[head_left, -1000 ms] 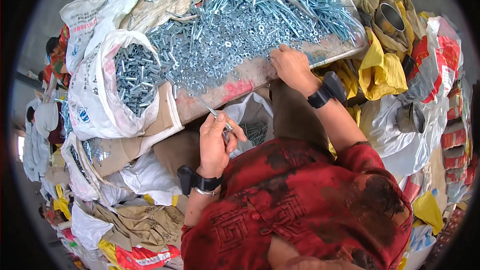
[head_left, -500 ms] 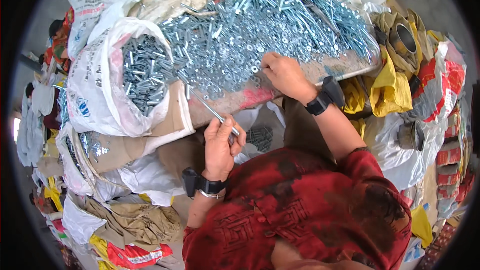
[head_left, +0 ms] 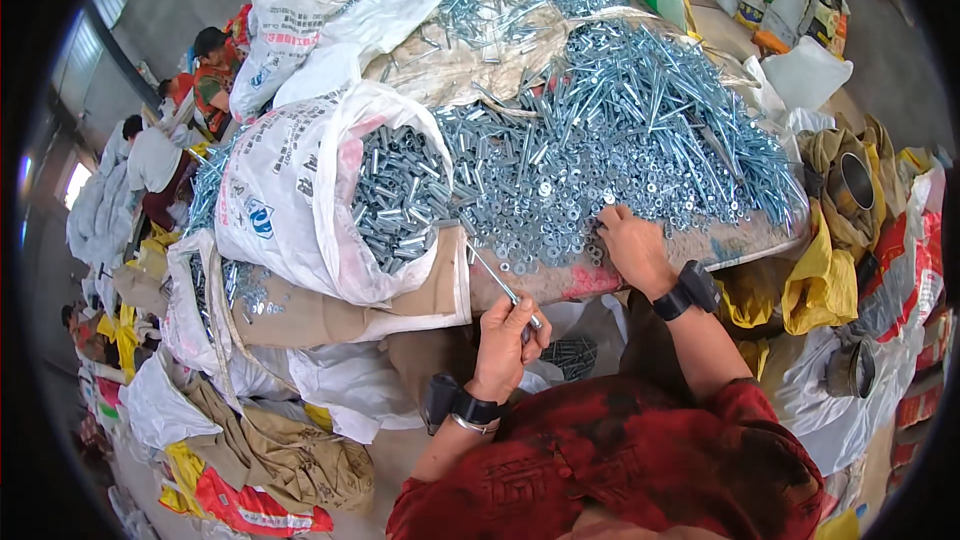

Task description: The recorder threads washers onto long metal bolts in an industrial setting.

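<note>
My left hand [head_left: 503,342] is closed round a long thin metal bolt [head_left: 492,272], which slants up and left toward the table's near edge. Bent fingers of my right hand [head_left: 638,252] are drawn together at the near edge of a spread of small washers [head_left: 545,188]; whatever they pinch is too small to make out. Left of the washers, a white woven sack [head_left: 290,190] lies on its side, its mouth facing the pile and full of short metal sleeves [head_left: 400,195]. Long bolts [head_left: 660,90] are heaped behind the washers and to their right.
The fabric-covered table edge [head_left: 500,292] runs in front of me. More metal pieces lie in a dark patch [head_left: 572,358] below it. Yellow bags [head_left: 820,280] and a metal can [head_left: 850,370] are at the right. Other people [head_left: 155,165] sit at the far left.
The view has tilted up, so the table appears lower and further right, with more of its far side showing. My left hand keeps its bolt; my right hand stays at the washers.
</note>
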### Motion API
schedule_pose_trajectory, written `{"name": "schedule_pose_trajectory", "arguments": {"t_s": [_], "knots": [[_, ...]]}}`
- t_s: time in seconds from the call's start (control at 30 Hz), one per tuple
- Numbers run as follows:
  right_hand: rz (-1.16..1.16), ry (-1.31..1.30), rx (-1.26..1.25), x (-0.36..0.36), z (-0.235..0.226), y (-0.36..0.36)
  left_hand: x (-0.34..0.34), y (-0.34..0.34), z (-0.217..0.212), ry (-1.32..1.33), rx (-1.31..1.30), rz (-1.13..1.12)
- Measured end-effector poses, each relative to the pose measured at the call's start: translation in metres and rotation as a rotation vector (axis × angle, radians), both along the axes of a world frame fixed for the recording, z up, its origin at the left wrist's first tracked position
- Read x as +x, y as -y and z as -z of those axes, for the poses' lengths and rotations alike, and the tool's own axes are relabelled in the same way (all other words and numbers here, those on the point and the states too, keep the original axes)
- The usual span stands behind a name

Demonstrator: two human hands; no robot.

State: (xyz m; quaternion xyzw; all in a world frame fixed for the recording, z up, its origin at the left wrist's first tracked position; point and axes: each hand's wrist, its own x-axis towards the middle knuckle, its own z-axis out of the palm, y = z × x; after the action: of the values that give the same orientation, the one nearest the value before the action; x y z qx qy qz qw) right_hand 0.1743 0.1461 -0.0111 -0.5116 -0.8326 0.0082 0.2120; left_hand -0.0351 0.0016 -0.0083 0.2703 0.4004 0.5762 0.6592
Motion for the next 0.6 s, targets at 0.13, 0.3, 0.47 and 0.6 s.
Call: {"name": "schedule_pose_trajectory", "arguments": {"t_s": [0.13, 0.3, 0.47, 0.6], "knots": [[-0.063, 0.015, 0.065, 0.006, 0.007, -0.001, -0.002, 0.000, -0.002, 0.009, 0.015, 0.013], [-0.068, 0.073, 0.037, 0.004, -0.002, -0.002, -0.003, 0.000, -0.006, -0.038, 0.035, 0.027], [-0.139, 0.159, 0.062, 0.006, -0.013, 0.019, -0.008, 0.004, -0.010, -0.370, 0.016, 0.182], [-0.218, 0.032, 0.155, 0.010, 0.001, 0.014, -0.002, 0.010, -0.002, -1.040, 0.224, 0.219]]}}
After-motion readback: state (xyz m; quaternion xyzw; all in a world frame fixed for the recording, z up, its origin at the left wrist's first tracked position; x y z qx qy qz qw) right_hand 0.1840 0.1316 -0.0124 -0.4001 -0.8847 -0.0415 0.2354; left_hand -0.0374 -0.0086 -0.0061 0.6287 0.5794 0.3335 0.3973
